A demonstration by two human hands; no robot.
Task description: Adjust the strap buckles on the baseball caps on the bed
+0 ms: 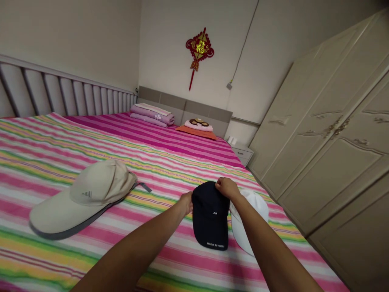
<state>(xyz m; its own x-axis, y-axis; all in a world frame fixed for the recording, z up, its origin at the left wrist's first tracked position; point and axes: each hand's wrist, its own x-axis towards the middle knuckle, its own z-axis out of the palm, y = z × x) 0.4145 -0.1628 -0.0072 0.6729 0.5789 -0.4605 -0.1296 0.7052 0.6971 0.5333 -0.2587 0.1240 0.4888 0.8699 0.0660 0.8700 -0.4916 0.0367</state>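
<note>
A dark navy baseball cap [210, 217] with small white lettering on its brim is between my two hands over the bed, brim toward me. My left hand [186, 202] grips its left edge, the fingers partly hidden behind the cap. At the top right of the crown, my right hand [227, 188] is closed on the fabric. A white cap [257, 207] lies just to the right, partly covered by my right forearm and the navy cap. Off to the left rests a beige long-brimmed cap [94, 190] with a grey strap at its back.
The bed has a striped sheet [164, 247]. Folded purple bedding [153, 115] and an orange pillow [194, 132] with a pink item on top lie by the headboard [206, 113]. A wardrobe [328, 138] stands right, a nightstand [241, 153] beyond the bed, a railing [69, 95] left.
</note>
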